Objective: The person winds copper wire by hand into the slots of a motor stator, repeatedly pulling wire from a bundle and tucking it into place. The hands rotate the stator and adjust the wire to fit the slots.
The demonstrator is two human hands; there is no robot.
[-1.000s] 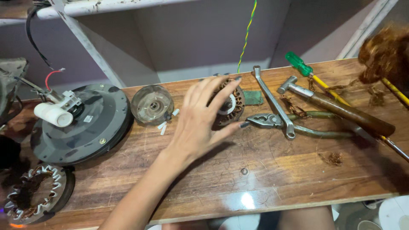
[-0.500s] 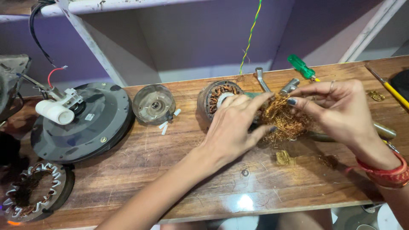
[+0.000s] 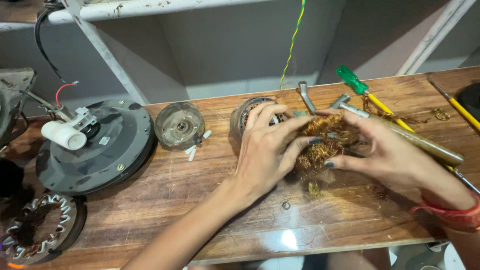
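Both hands on tangled wad of copper winding wire (image 3: pixel 325 142), held just above wooden bench (image 3: pixel 200 220), centre-right. L hand (image 3: pixel 265 150) clasps wad's near side, fingers curled over it; R hand (image 3: pixel 385 155) pinches far side w/ fingertips. Round metal stator core (image 3: pixel 245 116) sits just behind L hand. Step: pulling wad apart. Next: firm grip, steady outward pull, likely

Hammer (image 3: pixel 400 135) and screwdriver (image 3: pixel 365 92) close behind.
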